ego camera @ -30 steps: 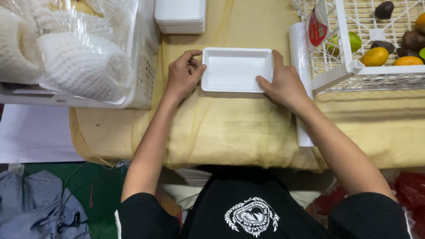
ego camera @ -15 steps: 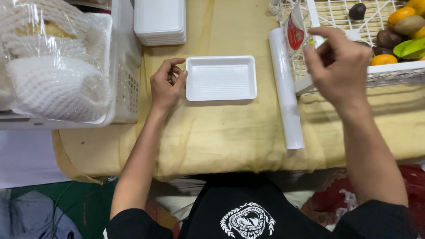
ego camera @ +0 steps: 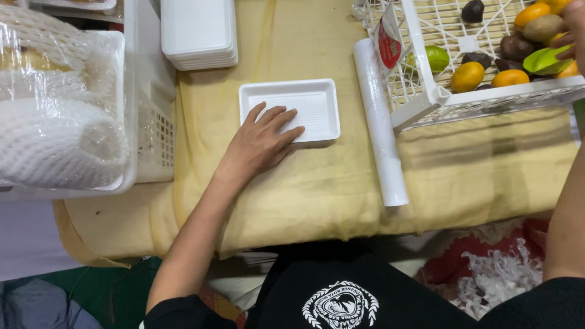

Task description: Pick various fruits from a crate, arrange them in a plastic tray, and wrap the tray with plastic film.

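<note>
White foam tray (ego camera: 317,100) | left hand (ego camera: 262,141) flat, spread on it | right hand (ego camera: 576,27) unclear

Left hand (ego camera: 263,143): a second ago we had it curled against the 9 o'clock edge of the tray (ego camera: 317,100); now we lay it flat, fingers (ego camera: 279,119) spread across the tray's 7 o'clock corner and onto its floor.

Right hand (ego camera: 573,27): a second ago we pressed it on the tray's 3 o'clock edge; half a second ago we held it lifted over the crate (ego camera: 426,91) rim; now we have it at the far 2 o'clock corner of view, inside the crate among the fruit, touching a green leaf (ego camera: 542,60). Mostly cut off by the frame; grip cannot be told.

Tray: no longer touched on its 3 o'clock side.
</note>
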